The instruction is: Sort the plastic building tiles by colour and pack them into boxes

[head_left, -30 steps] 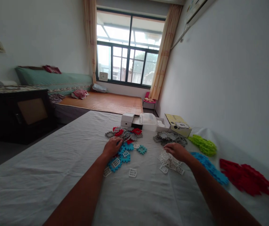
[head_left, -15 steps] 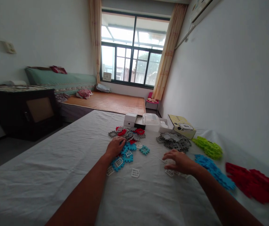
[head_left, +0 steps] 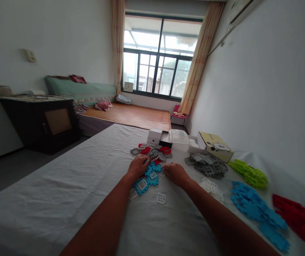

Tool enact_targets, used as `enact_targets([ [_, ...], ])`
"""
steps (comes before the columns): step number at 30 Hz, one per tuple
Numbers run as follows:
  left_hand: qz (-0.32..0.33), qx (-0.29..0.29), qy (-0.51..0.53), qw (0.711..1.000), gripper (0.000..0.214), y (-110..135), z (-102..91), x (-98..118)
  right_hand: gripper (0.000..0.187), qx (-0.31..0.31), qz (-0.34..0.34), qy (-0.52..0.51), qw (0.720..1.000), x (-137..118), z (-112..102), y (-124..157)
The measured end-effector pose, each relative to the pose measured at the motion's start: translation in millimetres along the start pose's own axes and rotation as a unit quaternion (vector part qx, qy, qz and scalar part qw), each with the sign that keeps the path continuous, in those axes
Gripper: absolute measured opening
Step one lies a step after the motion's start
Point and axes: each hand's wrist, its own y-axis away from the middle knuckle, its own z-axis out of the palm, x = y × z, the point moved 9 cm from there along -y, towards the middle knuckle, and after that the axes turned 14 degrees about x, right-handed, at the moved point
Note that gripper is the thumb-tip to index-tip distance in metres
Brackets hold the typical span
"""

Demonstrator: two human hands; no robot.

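A mixed heap of blue, red, grey and white interlocking plastic tiles (head_left: 152, 160) lies on a white sheet (head_left: 74, 185). My left hand (head_left: 138, 165) rests on the heap's left side, fingers curled down onto the tiles. My right hand (head_left: 175, 173) sits at the heap's right edge, fingers bent over a tile I cannot make out. A loose white window-shaped tile (head_left: 161, 198) lies just in front of both hands. A small pile of white tiles (head_left: 212, 189) lies to the right of my right forearm.
Sorted piles lie to the right: grey (head_left: 207, 164), green (head_left: 248, 173), blue (head_left: 256, 208), red (head_left: 301, 220). Small white boxes (head_left: 154, 135), a clear container (head_left: 179, 138) and a yellow box (head_left: 216, 145) stand behind. A dark cabinet (head_left: 42, 122) and a bed (head_left: 131, 113) are beyond.
My right hand has left the white tile pile and moved left to the mixed heap. My left hand stays on the heap. The camera has turned slightly left.
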Motion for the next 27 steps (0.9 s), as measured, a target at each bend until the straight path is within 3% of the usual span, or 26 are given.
enact_targets([
  [4,0.004,-0.001,0.0,1.0,0.027,0.6,-0.1,0.1,0.03,0.039,0.002,-0.061,0.997,17.1,-28.8,14.4],
  [6,0.008,-0.004,0.0,1.0,0.027,1.0,0.3,0.5,0.028,0.037,0.033,-0.101,0.994,48.3,-46.5,28.8],
  [9,0.006,-0.005,0.001,1.0,0.027,0.2,0.7,0.1,0.024,-0.03,0.094,-0.123,0.987,102.2,-59.2,59.1],
  [12,0.0,-0.002,-0.005,1.0,0.028,-1.3,1.7,-2.2,0.023,-0.033,0.128,-0.089,0.987,128.0,-66.8,77.9],
  [14,0.003,-0.001,-0.007,1.0,0.03,-2.1,2.4,-3.3,0.026,0.017,0.128,-0.058,0.99,118.8,-68.9,75.8],
  [16,0.009,-0.002,-0.007,1.0,0.031,-2.5,3.0,-3.9,0.03,0.057,0.1,-0.051,0.992,90.4,-61.6,65.3],
  [20,0.02,-0.013,-0.006,1.0,0.034,-3.0,3.6,-4.1,0.04,0.04,0.06,-0.026,0.997,36.3,-27.6,41.6],
  [23,0.023,-0.018,-0.009,1.0,0.035,-4.6,3.2,-5.1,0.04,0.027,0.071,0.009,0.997,27.1,-16.5,34.1],
  [27,0.025,-0.022,-0.011,0.999,0.038,-7.4,3.2,-6.1,0.041,0.048,0.054,-0.03,0.997,33.1,-31.2,42.3],
])
